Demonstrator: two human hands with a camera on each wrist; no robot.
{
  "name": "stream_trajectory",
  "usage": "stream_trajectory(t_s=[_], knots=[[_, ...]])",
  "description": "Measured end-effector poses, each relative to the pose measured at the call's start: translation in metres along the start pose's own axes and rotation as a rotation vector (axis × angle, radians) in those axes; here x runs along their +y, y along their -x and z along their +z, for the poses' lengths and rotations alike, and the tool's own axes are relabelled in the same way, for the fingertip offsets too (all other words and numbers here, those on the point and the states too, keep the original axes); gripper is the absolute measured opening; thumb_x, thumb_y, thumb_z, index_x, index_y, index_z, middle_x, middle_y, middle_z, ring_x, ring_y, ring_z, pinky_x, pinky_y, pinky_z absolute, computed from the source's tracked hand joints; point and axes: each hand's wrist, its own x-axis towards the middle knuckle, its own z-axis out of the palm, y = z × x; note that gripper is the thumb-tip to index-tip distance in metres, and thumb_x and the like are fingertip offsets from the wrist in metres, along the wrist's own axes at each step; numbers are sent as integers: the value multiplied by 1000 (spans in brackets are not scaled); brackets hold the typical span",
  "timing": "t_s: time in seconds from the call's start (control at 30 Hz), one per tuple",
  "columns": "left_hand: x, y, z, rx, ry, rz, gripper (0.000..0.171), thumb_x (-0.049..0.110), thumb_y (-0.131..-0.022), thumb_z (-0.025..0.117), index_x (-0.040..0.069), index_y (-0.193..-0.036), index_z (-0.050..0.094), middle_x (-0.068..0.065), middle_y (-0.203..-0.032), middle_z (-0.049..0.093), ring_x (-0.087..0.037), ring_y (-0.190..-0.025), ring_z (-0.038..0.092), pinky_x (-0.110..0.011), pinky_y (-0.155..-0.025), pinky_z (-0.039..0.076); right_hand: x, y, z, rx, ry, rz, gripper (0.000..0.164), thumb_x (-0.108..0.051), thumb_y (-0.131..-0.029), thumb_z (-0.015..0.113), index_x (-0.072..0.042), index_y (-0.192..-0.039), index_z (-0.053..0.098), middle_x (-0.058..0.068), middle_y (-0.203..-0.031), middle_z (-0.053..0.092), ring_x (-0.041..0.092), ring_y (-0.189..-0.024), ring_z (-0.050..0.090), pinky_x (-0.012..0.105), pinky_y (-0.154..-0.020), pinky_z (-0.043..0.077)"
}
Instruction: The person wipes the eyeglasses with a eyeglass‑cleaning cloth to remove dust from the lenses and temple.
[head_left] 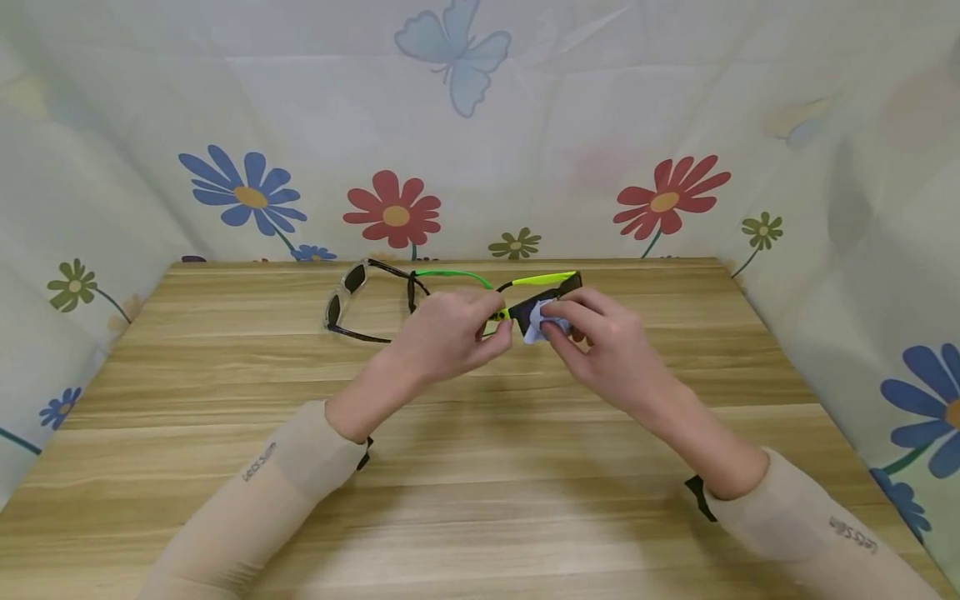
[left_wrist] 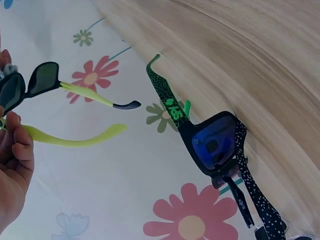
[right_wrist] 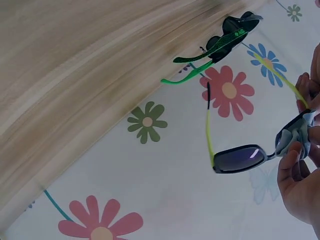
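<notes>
Black sunglasses [head_left: 572, 283] with yellow-green temples are held up over the far part of the table. My left hand [head_left: 453, 333] pinches them at one end of the front, near the hinge; its fingers hide that corner. A light blue cloth [head_left: 534, 325] is gripped between the thumb and fingers of my right hand [head_left: 618, 346], pressed over the lens nearer the left hand. In the right wrist view the crumpled cloth [right_wrist: 294, 140] covers much of that lens, while the other dark lens [right_wrist: 240, 159] shows bare. Both temples stand unfolded, pointing away from me.
Behind the left hand lie black sunglasses with green temples [head_left: 450, 272]. Left of them are clear-framed sunglasses [head_left: 334, 312] with dark speckled temples. Both rest on the wood-grain table [head_left: 465, 500]. A flower-printed curtain [head_left: 540, 150] rises at the back and sides.
</notes>
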Motion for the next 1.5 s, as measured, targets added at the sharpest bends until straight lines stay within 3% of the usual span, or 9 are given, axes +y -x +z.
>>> stream_trajectory(t_s=[0.43, 0.83, 1.13, 1.5], knots=[[-4, 9, -11, -29, 23, -38, 16, 11, -90, 66, 8, -78, 55, 4, -60, 45, -9, -52, 43, -25, -47, 37, 13, 5, 0, -40, 16, 117, 22, 2, -83, 84, 4, -103, 74, 11, -93, 65, 14, -64, 57, 33, -55, 54], [-2, 13, -15, -40, -42, -1, 14, 9, -89, 68, 6, -80, 58, 4, -60, 49, -9, -50, 45, -23, -44, 39, 0, 1, 8, -22, -37, 51, 19, 3, -84, 83, 4, -101, 75, 11, -96, 66, 12, -66, 59, 32, -56, 55], [0, 15, -13, -51, -68, 38, 13, 9, -89, 72, 4, -85, 61, 1, -62, 55, -10, -50, 48, -22, -44, 39, -11, -2, 12, -24, -56, 9, 22, 2, -82, 85, 1, -102, 75, 9, -97, 67, 10, -68, 61, 25, -60, 55], [1, 15, -12, -64, -76, 50, 13, 7, -89, 71, 4, -83, 60, 2, -61, 53, -11, -51, 47, -22, -43, 39, -16, -7, 14, 5, -31, -38, 21, 0, -83, 84, 2, -103, 77, 13, -96, 68, 16, -71, 64, 30, -57, 56]])
